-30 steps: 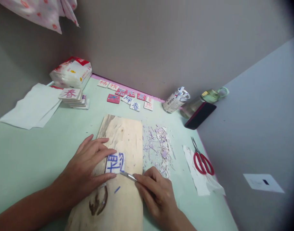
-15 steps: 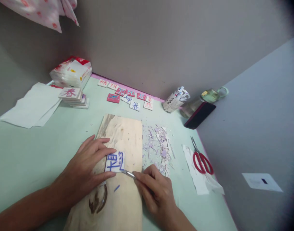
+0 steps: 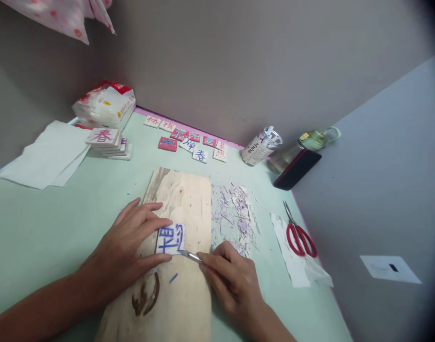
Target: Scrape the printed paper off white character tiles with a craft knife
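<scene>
A small white square tile with a blue carved character lies on a pale wooden board. My left hand pins the tile from the left, fingers above it and thumb below. My right hand holds a thin metal carving knife, whose tip touches the tile's lower right corner. A blue sliver lies on the board just below the tile.
A heap of purple and white shavings lies right of the board. Red scissors rest on a tissue. Carved tiles, a tile stack, a tissue pack, a paper cup, a bottle and a phone line the back.
The knife tip has crept slightly along the tile's lower right corner. My left hand stays pressed on the tile.
</scene>
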Tool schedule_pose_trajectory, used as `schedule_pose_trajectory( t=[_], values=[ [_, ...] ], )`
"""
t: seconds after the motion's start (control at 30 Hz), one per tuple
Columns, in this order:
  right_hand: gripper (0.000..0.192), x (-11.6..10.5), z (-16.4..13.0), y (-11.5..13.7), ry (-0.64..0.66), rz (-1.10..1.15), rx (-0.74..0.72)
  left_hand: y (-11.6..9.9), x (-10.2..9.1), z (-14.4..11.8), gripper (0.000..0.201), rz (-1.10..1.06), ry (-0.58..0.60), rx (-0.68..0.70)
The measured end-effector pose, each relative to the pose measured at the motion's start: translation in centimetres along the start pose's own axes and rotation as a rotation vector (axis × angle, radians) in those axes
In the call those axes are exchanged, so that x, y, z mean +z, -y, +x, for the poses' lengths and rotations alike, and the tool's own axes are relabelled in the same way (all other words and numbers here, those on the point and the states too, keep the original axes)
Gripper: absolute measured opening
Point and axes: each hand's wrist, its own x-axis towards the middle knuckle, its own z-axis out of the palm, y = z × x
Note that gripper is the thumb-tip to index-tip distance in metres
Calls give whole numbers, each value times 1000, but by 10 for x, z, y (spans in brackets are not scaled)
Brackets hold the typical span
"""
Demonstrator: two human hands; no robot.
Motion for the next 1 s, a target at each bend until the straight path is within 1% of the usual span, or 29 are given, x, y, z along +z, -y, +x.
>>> schedule_pose_trajectory(
  t=[0.13,0.23,0.37,0.47,0.6,0.67,0.77,0.87,1.0],
  values=[
    [26,2,2,2,3,13,21,-2,-1,0,41,-1,14,-8],
    [25,4,5,1,-22,13,-7,-3,-1,0,40,0,9,-15],
    [26,4,4,-1,-13,8,-20,-1,1,-1,42,4,-4,-11],
    [25,5,4,-1,-23,-21,-13,0,1,-1,41,-1,-1,-3],
    [24,7,8,0,-54,-71,-50,-1,0,-1,40,3,1,0],
    [24,6,9,-1,-47,-70,-64,-1,0,0,39,13,-2,4],
    [25,3,8,-3,-18,-51,-49,0,0,-1,40,20,-4,13],
    [25,2,8,-6,-22,-47,-35,1,0,-1,40,19,1,15],
    [24,3,11,-8,-25,-44,-56,0,0,-1,42,15,9,-1]
  ],
)
